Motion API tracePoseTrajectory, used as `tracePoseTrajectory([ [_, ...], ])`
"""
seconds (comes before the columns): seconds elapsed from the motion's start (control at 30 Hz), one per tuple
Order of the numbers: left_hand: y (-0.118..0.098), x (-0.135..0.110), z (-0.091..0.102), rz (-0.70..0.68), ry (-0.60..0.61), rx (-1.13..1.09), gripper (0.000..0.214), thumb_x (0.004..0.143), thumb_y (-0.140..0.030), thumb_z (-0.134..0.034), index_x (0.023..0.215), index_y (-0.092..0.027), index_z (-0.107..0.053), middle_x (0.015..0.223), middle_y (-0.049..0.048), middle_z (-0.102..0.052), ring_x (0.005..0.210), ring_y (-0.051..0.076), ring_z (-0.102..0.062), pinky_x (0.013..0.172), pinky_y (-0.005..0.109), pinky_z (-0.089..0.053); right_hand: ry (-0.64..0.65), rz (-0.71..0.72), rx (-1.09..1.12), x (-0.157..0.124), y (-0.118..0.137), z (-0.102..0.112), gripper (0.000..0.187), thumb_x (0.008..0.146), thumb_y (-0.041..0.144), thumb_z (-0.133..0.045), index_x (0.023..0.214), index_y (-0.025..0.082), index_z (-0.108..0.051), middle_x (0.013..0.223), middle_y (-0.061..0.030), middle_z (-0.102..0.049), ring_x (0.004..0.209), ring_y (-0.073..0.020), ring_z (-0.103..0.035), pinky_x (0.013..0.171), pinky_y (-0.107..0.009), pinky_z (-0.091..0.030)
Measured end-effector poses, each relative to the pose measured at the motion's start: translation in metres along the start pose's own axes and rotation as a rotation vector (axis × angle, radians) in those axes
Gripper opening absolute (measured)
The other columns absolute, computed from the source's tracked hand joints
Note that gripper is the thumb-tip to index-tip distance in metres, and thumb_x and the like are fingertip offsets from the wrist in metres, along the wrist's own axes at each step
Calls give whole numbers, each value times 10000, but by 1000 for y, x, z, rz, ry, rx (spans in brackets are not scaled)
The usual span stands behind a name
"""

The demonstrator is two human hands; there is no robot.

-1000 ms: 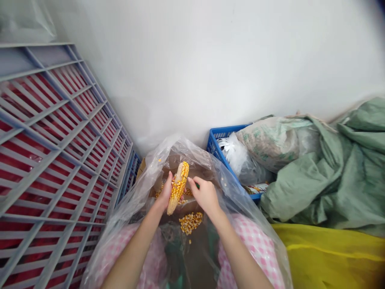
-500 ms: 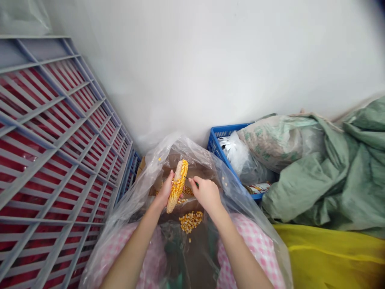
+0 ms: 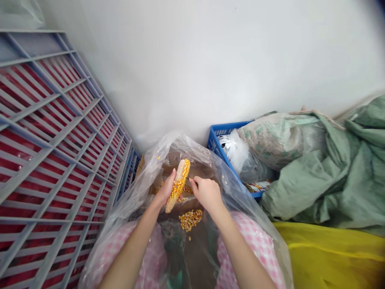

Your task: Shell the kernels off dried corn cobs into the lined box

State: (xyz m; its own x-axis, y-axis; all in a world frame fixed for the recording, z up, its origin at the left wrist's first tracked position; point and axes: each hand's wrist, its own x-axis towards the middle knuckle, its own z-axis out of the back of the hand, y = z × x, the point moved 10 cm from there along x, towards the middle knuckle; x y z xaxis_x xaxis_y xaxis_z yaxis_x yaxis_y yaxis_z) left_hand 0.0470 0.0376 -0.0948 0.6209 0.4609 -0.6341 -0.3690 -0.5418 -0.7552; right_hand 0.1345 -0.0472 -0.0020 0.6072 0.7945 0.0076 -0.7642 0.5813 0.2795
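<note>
My left hand [image 3: 165,188] grips a dried corn cob [image 3: 179,184], its upper end stripped in patches, and holds it tilted inside a clear plastic bag [image 3: 141,196]. My right hand [image 3: 207,195] sits just right of the cob, its fingers closed on a small pointed tool [image 3: 196,183] whose dark tip barely shows. Below the hands, a small heap of loose yellow corn kernels [image 3: 190,220] lies on a brown cardboard surface [image 3: 168,210] lining the bag. More kernels are scattered behind the cob.
Pink checked clothing [image 3: 255,249] covers my lap under the bag. A grey rack [image 3: 54,132] with red behind it leans at the left. At the right are a blue plastic crate [image 3: 222,134], a stuffed sack [image 3: 276,140], green woven sacking [image 3: 309,180] and a yellow sheet [image 3: 331,253].
My left hand has shifted up the cob, and the cob's top now leans slightly more to the right. The whole scene has drifted slightly upward in view.
</note>
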Motion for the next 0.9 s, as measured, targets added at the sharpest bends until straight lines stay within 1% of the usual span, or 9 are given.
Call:
tracePoseTrajectory([
  [0.07,0,-2,0,-16,-13,14,556,820,-593,-324,986,-130,-584,495,7,-572,314,131,-500,322,225,-372,-3,5,-5,-1,2,-3,339,907,347,-353,768,211,-631,693,-57,-682,606,-173,-624,523,-254,-252],
  [0.23,7,-4,-12,29,95,-154,554,830,-579,-290,954,-126,-583,523,18,-581,315,130,-500,313,226,-362,-79,6,86,-2,5,-4,361,911,357,-349,722,200,-612,659,-41,-677,592,-147,-614,521,-251,-224],
  [0.4,11,1,-5,63,98,-216,515,826,-558,-310,939,-129,-571,522,22,-571,313,146,-500,308,241,-371,-158,37,182,0,5,-5,416,911,387,-337,673,182,-610,637,-50,-675,580,-138,-614,522,-249,-221],
  [0.47,12,2,-5,72,121,-224,496,836,-533,-300,941,-126,-564,521,25,-565,311,151,-494,305,249,-372,-183,35,228,0,3,-6,449,912,403,-327,644,177,-608,616,-55,-668,566,-135,-608,520,-246,-227],
  [0.53,12,0,-10,94,179,-254,496,851,-510,-264,950,-123,-557,520,32,-558,306,153,-484,295,248,-358,-205,32,278,0,3,-9,462,911,408,-326,624,174,-603,592,-54,-657,545,-129,-596,520,-239,-236],
  [0.63,12,-7,-25,131,313,-346,488,876,-453,-197,960,-124,-549,516,34,-543,290,130,-447,284,219,-315,-231,28,364,-2,3,-11,460,919,398,-309,640,174,-598,578,-42,-644,517,-115,-572,518,-225,-250],
  [0.7,11,-10,-31,142,357,-382,474,882,-430,-186,947,-129,-546,517,33,-540,288,120,-436,286,208,-304,-241,23,398,-4,4,-11,455,924,388,-295,656,175,-595,573,-36,-638,509,-110,-563,516,-219,-253],
  [0.83,10,-3,-21,112,270,-337,446,867,-471,-226,846,-144,-529,521,34,-551,306,137,-467,299,227,-337,-249,-7,366,-5,-4,-2,465,919,408,-295,655,177,-600,568,-39,-636,510,-115,-564,516,-224,-247],
  [0.9,9,0,-18,108,264,-312,440,863,-489,-229,791,-157,-508,533,36,-563,313,138,-472,303,231,-343,-245,-50,326,-5,-13,4,479,917,425,-294,647,179,-604,576,-47,-644,519,-122,-570,517,-232,-239],
])
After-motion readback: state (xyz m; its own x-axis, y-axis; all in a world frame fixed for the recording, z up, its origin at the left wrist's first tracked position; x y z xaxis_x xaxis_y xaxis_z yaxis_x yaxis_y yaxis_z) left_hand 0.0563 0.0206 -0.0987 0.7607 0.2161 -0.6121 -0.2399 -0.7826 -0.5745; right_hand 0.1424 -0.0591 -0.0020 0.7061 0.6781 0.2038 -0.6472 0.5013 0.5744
